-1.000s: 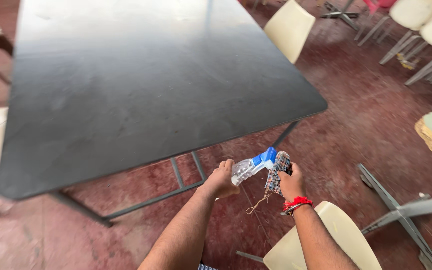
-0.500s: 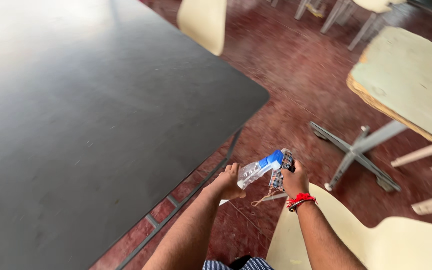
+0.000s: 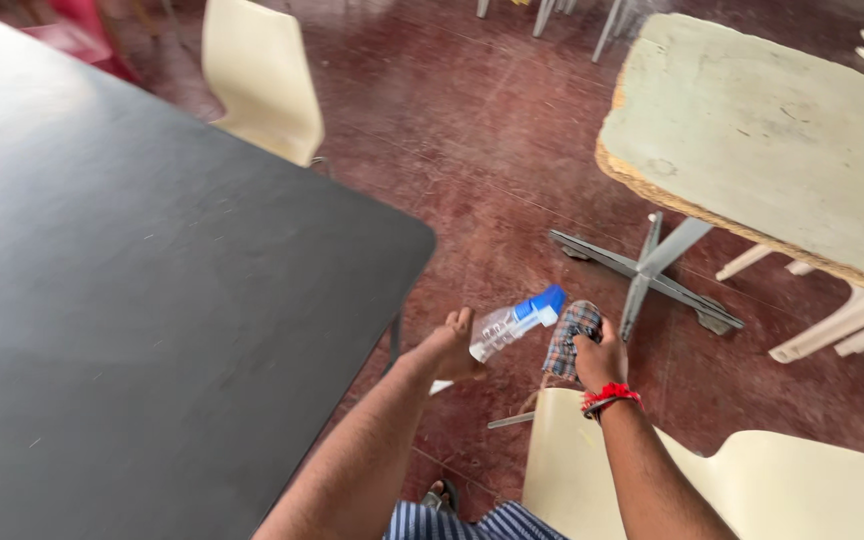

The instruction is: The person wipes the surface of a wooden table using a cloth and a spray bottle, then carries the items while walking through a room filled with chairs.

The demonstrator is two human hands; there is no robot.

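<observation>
Clear spray bottle [image 3: 508,324] gripped at its base by the left hand [image 3: 449,350], just off the black table [image 3: 152,300] corner. Long axis slanting, blue nozzle end pointing up-right, away from that table. Right hand [image 3: 600,362] clenched around a checked cloth [image 3: 569,334], just beside the nozzle.

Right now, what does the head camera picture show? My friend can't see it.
A person's left hand holds a clear spray bottle with a blue top, and the right hand grips a checked cloth. They are above a dark red floor, between a black table and a cream chair.
</observation>
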